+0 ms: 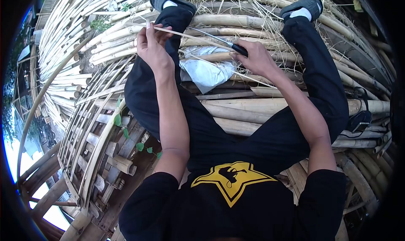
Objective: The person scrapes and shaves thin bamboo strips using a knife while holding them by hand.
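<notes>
Trousers (196, 127) black; star (231, 178) yellow, black-outlined; leaves (117, 119) green.

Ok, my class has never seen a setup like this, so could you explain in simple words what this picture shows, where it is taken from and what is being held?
There is no machine here, just a person with two bare hands. The single picture comes from a camera worn on the head, looking forward and down, so the shirt and legs show too. The curved, dark edges probably come from a wide lens.

The left hand pinches a long, thin strip. The right hand grips the black handle of what looks like a knife, its blade close beside the strip.

The surface is made of bamboo poles. A crumpled pale sheet lies between the legs, with loose straw-like bits near the shoes.
</notes>
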The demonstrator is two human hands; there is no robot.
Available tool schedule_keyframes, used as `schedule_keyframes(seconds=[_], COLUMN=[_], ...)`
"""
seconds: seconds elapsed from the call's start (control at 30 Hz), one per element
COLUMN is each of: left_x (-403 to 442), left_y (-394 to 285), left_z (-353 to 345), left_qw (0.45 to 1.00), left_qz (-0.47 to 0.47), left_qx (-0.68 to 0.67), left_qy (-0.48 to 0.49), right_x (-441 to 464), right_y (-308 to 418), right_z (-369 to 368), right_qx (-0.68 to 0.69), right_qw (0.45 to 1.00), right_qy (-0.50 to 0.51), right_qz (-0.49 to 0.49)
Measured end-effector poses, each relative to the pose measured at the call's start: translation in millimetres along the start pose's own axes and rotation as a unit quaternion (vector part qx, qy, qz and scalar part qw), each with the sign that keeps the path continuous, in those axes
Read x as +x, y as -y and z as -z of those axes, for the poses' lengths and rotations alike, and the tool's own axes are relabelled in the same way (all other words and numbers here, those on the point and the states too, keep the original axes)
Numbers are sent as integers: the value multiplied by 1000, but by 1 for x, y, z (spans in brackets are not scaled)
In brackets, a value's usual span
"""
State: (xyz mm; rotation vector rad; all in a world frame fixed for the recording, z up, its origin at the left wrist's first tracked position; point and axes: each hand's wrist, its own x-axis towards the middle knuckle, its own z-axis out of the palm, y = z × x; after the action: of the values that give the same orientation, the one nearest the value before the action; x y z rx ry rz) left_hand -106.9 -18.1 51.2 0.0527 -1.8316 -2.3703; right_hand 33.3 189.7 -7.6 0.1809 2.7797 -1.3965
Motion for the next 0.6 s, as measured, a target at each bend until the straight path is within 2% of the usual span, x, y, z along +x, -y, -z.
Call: schedule_keyframes(seconds=[0.03,0.1,0.17,0.2,0.37,0.43,0.6], left_x=[1,2,-1,-3,-17,-21,-29], left_y=[-2,-7,-14,-14,-23,-21,-7], left_z=[-1,-2,-3,-5,-14,-16,-27], left_qw=[999,997,990,989,989,989,977], left_qz=[26,19,-5,-38,-104,-115,-177], left_qx=[-35,-61,-56,-47,-14,1,1], left_qy=[26,50,126,134,106,95,119], right_x=[1,1,3,3,6,12,17], right_y=[1,3,-4,-5,-8,-7,-16], right_z=[2,7,7,8,21,28,33], right_qx=[-1,9,10,11,-33,11,60], right_qw=[1000,998,998,998,998,989,979], right_qy=[-1,49,48,50,9,-78,-101], right_qz=[1,-43,-39,-33,-56,-128,-166])
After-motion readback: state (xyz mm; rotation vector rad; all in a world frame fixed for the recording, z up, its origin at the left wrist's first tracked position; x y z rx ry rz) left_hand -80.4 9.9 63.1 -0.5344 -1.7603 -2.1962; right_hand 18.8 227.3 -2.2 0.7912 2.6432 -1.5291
